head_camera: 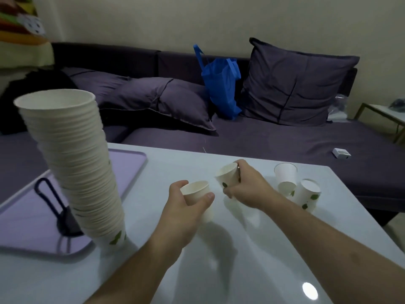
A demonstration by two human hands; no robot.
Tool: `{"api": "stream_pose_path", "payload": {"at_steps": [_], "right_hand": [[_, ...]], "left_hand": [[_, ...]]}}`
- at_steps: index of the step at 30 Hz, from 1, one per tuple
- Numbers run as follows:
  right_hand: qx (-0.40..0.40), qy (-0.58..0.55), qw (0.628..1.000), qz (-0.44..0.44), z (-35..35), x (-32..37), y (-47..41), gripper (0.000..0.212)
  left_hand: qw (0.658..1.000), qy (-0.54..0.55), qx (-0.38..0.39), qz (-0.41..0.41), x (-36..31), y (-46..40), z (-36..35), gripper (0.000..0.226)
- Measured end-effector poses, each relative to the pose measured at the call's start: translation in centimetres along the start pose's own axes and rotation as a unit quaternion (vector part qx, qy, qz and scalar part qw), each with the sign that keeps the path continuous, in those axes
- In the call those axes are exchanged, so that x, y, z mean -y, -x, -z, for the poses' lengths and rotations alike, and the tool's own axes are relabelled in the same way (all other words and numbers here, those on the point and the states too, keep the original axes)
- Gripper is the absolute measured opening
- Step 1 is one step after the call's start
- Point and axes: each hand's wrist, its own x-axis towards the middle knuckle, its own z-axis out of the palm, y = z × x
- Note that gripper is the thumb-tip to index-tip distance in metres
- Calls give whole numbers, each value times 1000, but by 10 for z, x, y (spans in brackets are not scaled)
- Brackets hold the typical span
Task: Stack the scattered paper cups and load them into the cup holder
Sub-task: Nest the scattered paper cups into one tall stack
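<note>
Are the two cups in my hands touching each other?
Apart. The head view shows bare table between the left hand's cup and the right hand's tilted cup.

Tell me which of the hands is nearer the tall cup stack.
Left. The left hand, gripping a cup, sits just right of the tall cup stack. The right hand, holding another cup, is farther right.

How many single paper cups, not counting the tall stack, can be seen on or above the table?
5: one in the left hand, one in the right hand, three clustered at the table's right edge. Others may be hidden.
</note>
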Motion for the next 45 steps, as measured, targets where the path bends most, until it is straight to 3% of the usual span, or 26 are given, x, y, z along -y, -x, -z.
{"api": "stream_pose_path", "payload": {"at_steps": [3, 6, 12, 21, 36, 41, 45], "right_hand": [[53, -233, 971, 15, 9, 23, 48, 72], [83, -336, 937, 58, 22, 46, 91, 79], [50, -393, 913, 101, 42, 88, 143, 66], [38, -396, 908, 129, 33, 147, 176, 64], [-8, -386, 901, 201, 48, 228, 145, 59], [-39, -409, 884, 222, 53, 259, 127, 58], [-49, -390, 889, 235, 49, 284, 114, 65]], "left_hand": [[999, -12, -11, -31, -14, 21, 11, 72], [998, -14, -1, -69, -31, 48, 23, 70], [987, -21, -3, -160, -80, 115, 60, 65], [932, -33, -141, -332, -181, 141, 140, 63], [949, -97, -135, -268, -156, 73, 182, 66], [958, -95, -126, -240, -148, 70, 182, 99], [961, -109, -122, -224, -143, 70, 183, 100]]}}
